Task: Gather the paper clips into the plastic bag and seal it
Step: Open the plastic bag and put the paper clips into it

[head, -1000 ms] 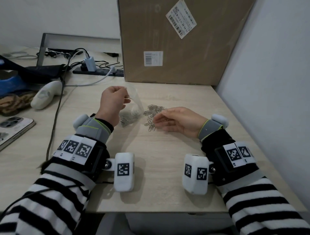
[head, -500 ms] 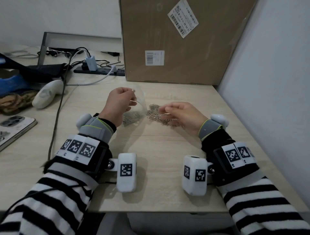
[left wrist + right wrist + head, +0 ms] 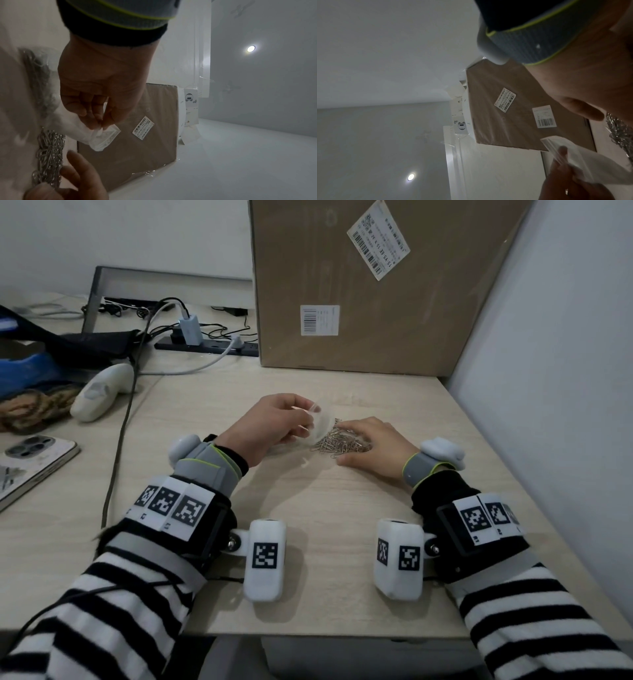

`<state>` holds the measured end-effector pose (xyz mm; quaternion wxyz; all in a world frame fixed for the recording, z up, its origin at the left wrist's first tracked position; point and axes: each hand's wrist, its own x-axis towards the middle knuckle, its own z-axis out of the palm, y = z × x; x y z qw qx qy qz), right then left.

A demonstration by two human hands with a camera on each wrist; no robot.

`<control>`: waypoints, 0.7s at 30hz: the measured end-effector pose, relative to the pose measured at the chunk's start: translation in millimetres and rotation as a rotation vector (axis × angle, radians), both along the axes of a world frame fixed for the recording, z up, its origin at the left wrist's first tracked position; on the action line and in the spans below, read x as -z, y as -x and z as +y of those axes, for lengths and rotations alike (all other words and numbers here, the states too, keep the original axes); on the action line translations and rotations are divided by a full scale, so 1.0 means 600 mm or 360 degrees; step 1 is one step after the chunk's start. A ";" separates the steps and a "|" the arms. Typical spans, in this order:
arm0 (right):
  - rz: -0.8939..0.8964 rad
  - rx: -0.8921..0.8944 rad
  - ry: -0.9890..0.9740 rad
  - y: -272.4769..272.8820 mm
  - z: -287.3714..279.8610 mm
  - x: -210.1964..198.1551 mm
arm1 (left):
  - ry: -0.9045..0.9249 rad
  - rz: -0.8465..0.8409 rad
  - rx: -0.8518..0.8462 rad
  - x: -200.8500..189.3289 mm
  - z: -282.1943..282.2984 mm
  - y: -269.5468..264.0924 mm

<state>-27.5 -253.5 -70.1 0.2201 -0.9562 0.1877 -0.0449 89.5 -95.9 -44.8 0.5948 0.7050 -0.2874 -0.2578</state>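
Your desk (image 3: 308,508) is light wood, pushed against a pale wall on the right. A large cardboard box (image 3: 359,285) stands at the back edge, two printed labels on its face. Left of it a dark power strip (image 3: 205,348) carries a plugged-in charger, cables trailing toward you. A white handheld device (image 3: 102,397) lies on the left side, and a phone (image 3: 30,463) rests face down near the left edge.

Your left hand (image 3: 274,422) is raised just above the desk at centre. Its thumb and fingers pinch the rim of the clear plastic bag (image 3: 320,422); the left wrist view shows the rim (image 3: 104,136) folded between the fingertips. The bag's mouth faces right. Some clips already sit inside it, seen as a dark mass through the plastic.

Your right hand (image 3: 370,446) lies low on the desk, fingers loosely curved over the heap of paper clips (image 3: 337,441), touching it. You cannot tell whether any clip is actually gripped. The heap sits between both hands, right at the bag's mouth.
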 end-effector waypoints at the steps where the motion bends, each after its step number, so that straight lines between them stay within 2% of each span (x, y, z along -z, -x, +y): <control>1: -0.0031 -0.0043 -0.0017 -0.001 0.000 0.002 | -0.0015 -0.0002 0.0017 0.001 -0.001 0.001; 6: -0.0143 -0.0086 -0.0047 -0.002 0.005 0.002 | -0.0057 -0.0011 0.0055 0.006 -0.004 0.005; 15: -0.0135 -0.0122 0.0016 -0.004 0.008 0.001 | -0.0101 -0.0061 0.0069 0.009 -0.007 0.008; 21: -0.0316 -0.0019 -0.0146 -0.004 0.008 0.001 | -0.0108 -0.0070 0.0057 0.008 -0.008 0.008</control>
